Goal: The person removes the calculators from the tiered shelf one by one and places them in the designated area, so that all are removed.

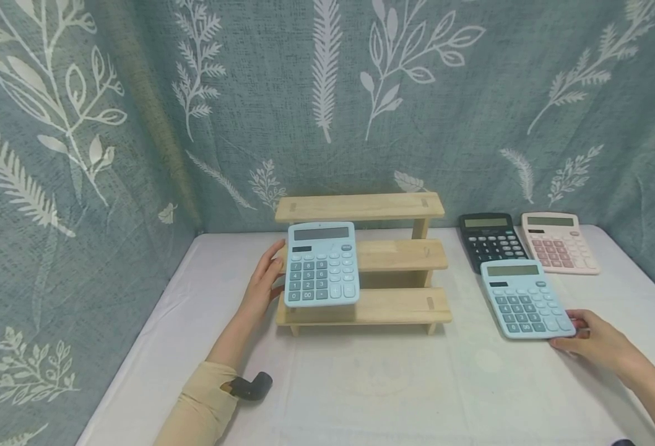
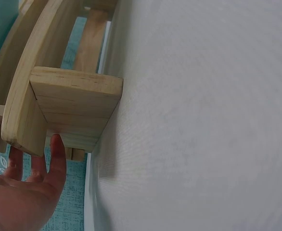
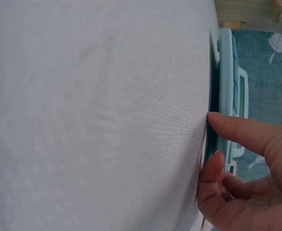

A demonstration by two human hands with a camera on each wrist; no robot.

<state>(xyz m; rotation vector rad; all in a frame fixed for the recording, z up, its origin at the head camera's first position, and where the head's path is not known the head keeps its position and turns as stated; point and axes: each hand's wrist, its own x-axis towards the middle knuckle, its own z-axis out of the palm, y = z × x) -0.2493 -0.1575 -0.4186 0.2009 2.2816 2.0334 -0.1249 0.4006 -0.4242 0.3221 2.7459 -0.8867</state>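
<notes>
A light blue calculator (image 1: 322,266) stands face-forward against the wooden three-step rack (image 1: 402,255), in front of its lower steps. My left hand (image 1: 262,283) is at the rack's left end, beside that calculator. In the left wrist view, its loosely bent fingers (image 2: 57,161) reach the end of a plank. At the right, a second light blue calculator (image 1: 528,300) lies face up. My right hand (image 1: 597,339) is at its near right corner, thumb by the front edge and fingers bent at the side. In the right wrist view, a dark gap shows under this calculator (image 3: 225,72).
Behind the second light blue calculator lie a black calculator (image 1: 490,235), partly covered by it in the head view, and a pink one (image 1: 561,244). A white cloth (image 1: 383,384) covers the table. Patterned blue-green curtain (image 1: 283,93) hangs behind and at both sides.
</notes>
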